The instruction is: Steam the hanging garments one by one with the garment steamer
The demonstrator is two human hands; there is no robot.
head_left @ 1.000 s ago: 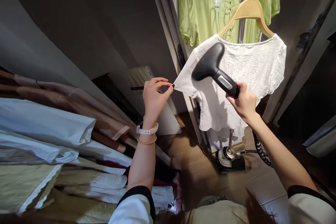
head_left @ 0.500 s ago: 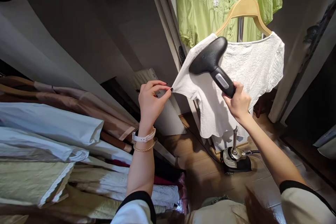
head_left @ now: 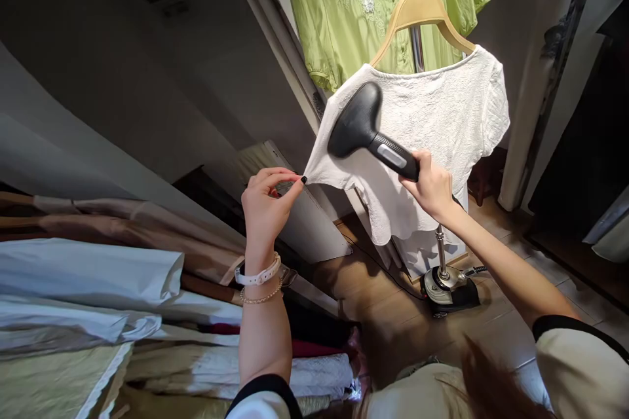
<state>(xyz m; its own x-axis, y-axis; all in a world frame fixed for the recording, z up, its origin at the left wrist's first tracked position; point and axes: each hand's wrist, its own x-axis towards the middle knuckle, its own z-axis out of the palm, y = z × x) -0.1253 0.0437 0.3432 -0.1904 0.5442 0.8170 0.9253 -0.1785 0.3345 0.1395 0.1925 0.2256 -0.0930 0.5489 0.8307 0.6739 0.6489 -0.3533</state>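
A white textured blouse [head_left: 432,105] hangs on a pale wooden hanger [head_left: 421,16]. My left hand [head_left: 268,200] pinches the corner of its sleeve and pulls the cloth taut to the left. My right hand [head_left: 430,186] grips the black handle of a handheld garment steamer [head_left: 356,119], whose flat head lies against the stretched shoulder and sleeve. The steamer's base unit [head_left: 448,289] stands on the floor below the blouse, on a metal pole [head_left: 441,249] that is mostly hidden behind the cloth.
A green embroidered blouse [head_left: 363,6] hangs behind the white one. Stacks of folded fabrics [head_left: 88,281] fill the lower left, close to my left arm. A tiled wooden-look floor [head_left: 388,321] lies below, and a cord runs from the steamer's base.
The steamer head has slid along the cloth toward my left hand's pinch. The whole scene has shifted left and slightly up in the view as my head turned.
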